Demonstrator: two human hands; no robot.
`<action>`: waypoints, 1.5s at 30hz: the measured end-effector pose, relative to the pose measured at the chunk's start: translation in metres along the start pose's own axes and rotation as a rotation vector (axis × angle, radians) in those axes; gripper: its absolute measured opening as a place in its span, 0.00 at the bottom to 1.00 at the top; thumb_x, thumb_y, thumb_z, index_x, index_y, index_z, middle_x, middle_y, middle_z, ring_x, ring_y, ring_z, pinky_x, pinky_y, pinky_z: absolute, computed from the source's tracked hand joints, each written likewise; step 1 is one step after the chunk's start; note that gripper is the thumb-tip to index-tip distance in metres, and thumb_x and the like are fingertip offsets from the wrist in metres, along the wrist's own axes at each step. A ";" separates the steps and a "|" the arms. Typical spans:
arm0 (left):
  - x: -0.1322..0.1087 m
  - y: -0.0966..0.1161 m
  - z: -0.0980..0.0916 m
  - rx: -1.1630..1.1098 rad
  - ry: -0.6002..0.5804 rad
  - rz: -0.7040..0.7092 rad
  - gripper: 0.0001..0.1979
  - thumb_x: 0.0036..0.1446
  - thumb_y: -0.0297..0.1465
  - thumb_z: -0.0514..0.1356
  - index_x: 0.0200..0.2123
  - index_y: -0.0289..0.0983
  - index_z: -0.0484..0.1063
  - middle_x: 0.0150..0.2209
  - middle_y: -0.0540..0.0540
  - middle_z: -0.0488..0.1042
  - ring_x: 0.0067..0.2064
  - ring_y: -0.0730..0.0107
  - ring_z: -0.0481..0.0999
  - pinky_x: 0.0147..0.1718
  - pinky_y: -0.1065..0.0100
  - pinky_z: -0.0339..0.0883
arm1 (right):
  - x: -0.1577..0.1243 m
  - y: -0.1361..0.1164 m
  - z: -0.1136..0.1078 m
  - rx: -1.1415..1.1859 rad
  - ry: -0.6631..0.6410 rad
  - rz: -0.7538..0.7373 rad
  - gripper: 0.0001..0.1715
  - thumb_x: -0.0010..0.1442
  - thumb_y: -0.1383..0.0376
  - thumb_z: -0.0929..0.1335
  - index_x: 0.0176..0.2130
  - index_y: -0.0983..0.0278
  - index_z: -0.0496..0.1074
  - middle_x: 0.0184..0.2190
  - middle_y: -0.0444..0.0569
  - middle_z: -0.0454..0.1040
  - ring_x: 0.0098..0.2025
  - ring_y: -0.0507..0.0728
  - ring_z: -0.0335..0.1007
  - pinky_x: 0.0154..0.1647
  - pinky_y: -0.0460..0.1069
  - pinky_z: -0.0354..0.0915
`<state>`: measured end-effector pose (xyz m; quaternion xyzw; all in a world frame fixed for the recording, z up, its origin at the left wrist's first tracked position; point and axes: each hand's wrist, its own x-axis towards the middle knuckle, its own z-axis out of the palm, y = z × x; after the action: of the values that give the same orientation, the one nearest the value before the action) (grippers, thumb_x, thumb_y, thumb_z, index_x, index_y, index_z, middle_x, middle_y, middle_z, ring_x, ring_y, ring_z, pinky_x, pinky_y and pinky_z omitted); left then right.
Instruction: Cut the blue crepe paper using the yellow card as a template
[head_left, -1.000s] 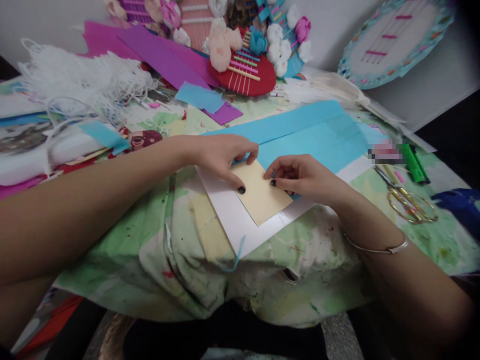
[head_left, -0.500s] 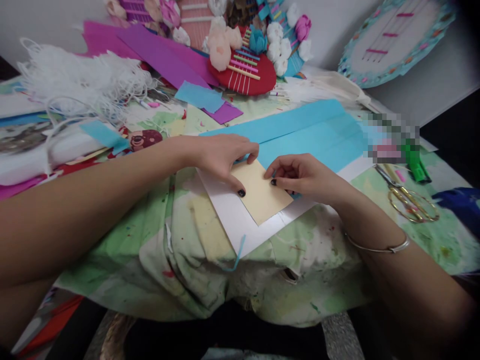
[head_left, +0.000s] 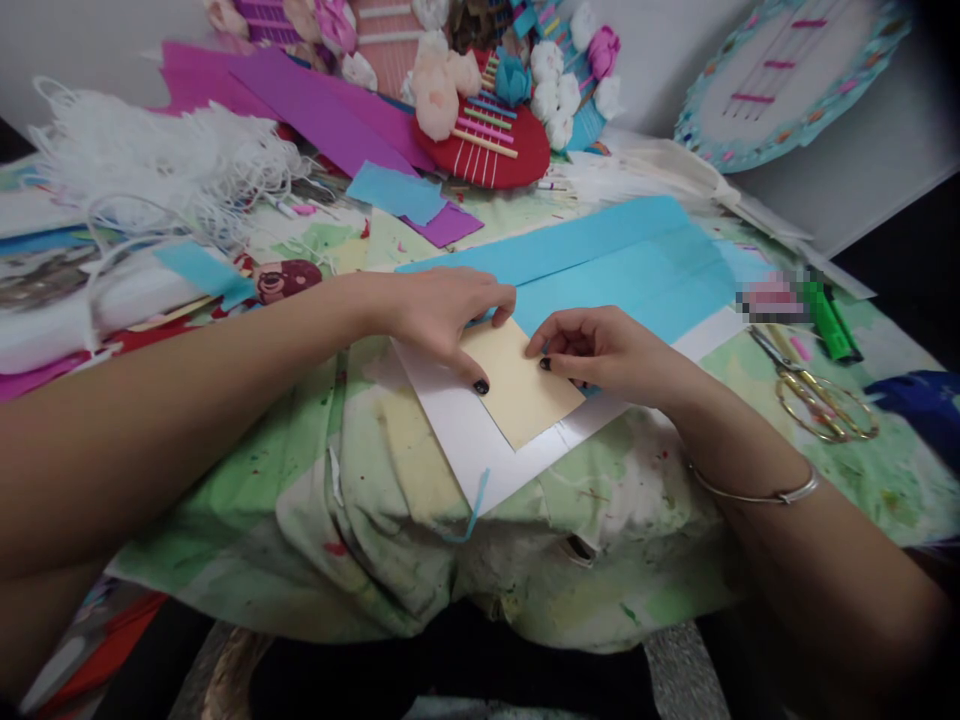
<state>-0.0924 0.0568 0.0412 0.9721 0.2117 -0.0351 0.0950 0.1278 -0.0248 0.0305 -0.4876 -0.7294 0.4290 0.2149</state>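
Two bare hands are working close together over a cream card point(head_left: 532, 405), which is lying aslant near the front of the table. The left hand point(head_left: 442, 315) is staying half open, palm down: its thumb, with a dark nail, is resting on the card's left edge, while the index finger is bending over the top corner, well apart from the thumb. The right hand point(head_left: 592, 355) is curling inward, its thumb and index finger coming near each other at the card's right edge; whether they are gripping it, I cannot tell. A thin bracelet point(head_left: 750, 497) is circling the right forearm.

Under the card, a white sheet point(head_left: 442, 405) and blue paper point(head_left: 630, 265) are lying on the paint-stained cloth point(head_left: 585, 515). To the right, gold-handled scissors point(head_left: 817, 395) are lying just beside a green object point(head_left: 829, 325); pixel blocks are covering a pinkish thing next to it, so any writing there is being hidden. Farther out, white string point(head_left: 165, 160) is heaping at the left, purple paper point(head_left: 322, 110) is stretching behind, and a red disc point(head_left: 525, 155) with coloured sticks is leaning among paper flowers.
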 end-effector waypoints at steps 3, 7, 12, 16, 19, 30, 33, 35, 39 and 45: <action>0.000 -0.001 -0.001 -0.013 0.001 -0.006 0.30 0.43 0.51 0.67 0.41 0.37 0.63 0.40 0.42 0.69 0.41 0.57 0.68 0.35 0.67 0.56 | 0.000 0.000 0.000 0.005 0.005 -0.001 0.09 0.53 0.74 0.67 0.35 0.65 0.74 0.22 0.41 0.63 0.24 0.48 0.57 0.23 0.46 0.51; 0.000 -0.005 -0.002 -0.078 -0.007 -0.001 0.25 0.46 0.45 0.65 0.42 0.37 0.64 0.39 0.44 0.68 0.38 0.62 0.67 0.34 0.68 0.56 | 0.001 0.000 0.000 0.005 -0.001 0.003 0.08 0.53 0.74 0.67 0.35 0.66 0.74 0.21 0.41 0.63 0.23 0.48 0.56 0.22 0.46 0.51; -0.001 -0.010 -0.003 -0.153 -0.010 0.004 0.24 0.46 0.44 0.64 0.42 0.37 0.65 0.38 0.45 0.67 0.36 0.65 0.66 0.34 0.69 0.56 | 0.000 -0.001 0.000 0.013 0.003 0.005 0.08 0.53 0.74 0.68 0.35 0.66 0.74 0.21 0.41 0.63 0.23 0.49 0.56 0.22 0.46 0.50; -0.002 -0.010 -0.004 -0.171 -0.008 0.015 0.23 0.46 0.45 0.64 0.42 0.38 0.65 0.37 0.46 0.66 0.37 0.65 0.66 0.35 0.70 0.56 | 0.000 0.000 0.000 0.005 0.000 0.002 0.07 0.54 0.73 0.68 0.35 0.66 0.74 0.21 0.41 0.63 0.23 0.48 0.56 0.22 0.46 0.50; -0.002 -0.010 -0.004 -0.172 -0.008 0.033 0.22 0.47 0.45 0.64 0.40 0.38 0.66 0.37 0.46 0.66 0.36 0.65 0.66 0.35 0.70 0.56 | 0.000 0.000 -0.001 0.007 -0.005 -0.001 0.06 0.55 0.73 0.68 0.35 0.65 0.74 0.21 0.41 0.63 0.23 0.48 0.56 0.22 0.46 0.51; -0.003 -0.011 -0.003 -0.247 0.013 0.002 0.20 0.47 0.43 0.64 0.39 0.38 0.67 0.35 0.48 0.66 0.35 0.66 0.66 0.35 0.69 0.57 | 0.000 0.000 -0.001 -0.003 -0.008 0.001 0.06 0.55 0.73 0.68 0.35 0.65 0.74 0.21 0.41 0.63 0.23 0.48 0.57 0.22 0.46 0.51; -0.003 -0.012 -0.003 -0.248 0.009 -0.001 0.20 0.46 0.42 0.65 0.39 0.38 0.67 0.34 0.48 0.65 0.35 0.66 0.66 0.35 0.69 0.57 | 0.000 0.000 -0.001 -0.002 -0.008 -0.002 0.07 0.55 0.73 0.68 0.35 0.65 0.74 0.21 0.41 0.64 0.23 0.48 0.57 0.22 0.46 0.51; -0.003 -0.012 -0.002 -0.253 0.013 0.000 0.20 0.46 0.42 0.65 0.39 0.38 0.67 0.34 0.48 0.65 0.35 0.66 0.66 0.35 0.69 0.57 | 0.000 0.000 -0.001 -0.002 -0.007 -0.001 0.07 0.55 0.73 0.68 0.35 0.65 0.74 0.21 0.41 0.64 0.23 0.48 0.57 0.23 0.46 0.51; -0.002 -0.012 -0.002 -0.248 0.021 0.004 0.20 0.46 0.43 0.65 0.39 0.38 0.67 0.34 0.48 0.65 0.35 0.66 0.66 0.35 0.69 0.57 | 0.000 0.000 -0.001 0.009 -0.003 0.006 0.06 0.54 0.73 0.68 0.34 0.65 0.74 0.21 0.41 0.64 0.23 0.48 0.57 0.22 0.46 0.51; -0.002 -0.012 -0.002 -0.251 0.018 -0.005 0.20 0.45 0.43 0.65 0.38 0.38 0.67 0.34 0.48 0.66 0.34 0.66 0.66 0.34 0.69 0.57 | 0.000 -0.001 -0.001 0.025 -0.001 0.014 0.05 0.55 0.72 0.69 0.34 0.65 0.74 0.21 0.41 0.64 0.23 0.48 0.58 0.22 0.47 0.51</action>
<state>-0.0994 0.0665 0.0415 0.9522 0.2177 0.0002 0.2141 0.1283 -0.0250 0.0314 -0.4898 -0.7205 0.4399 0.2178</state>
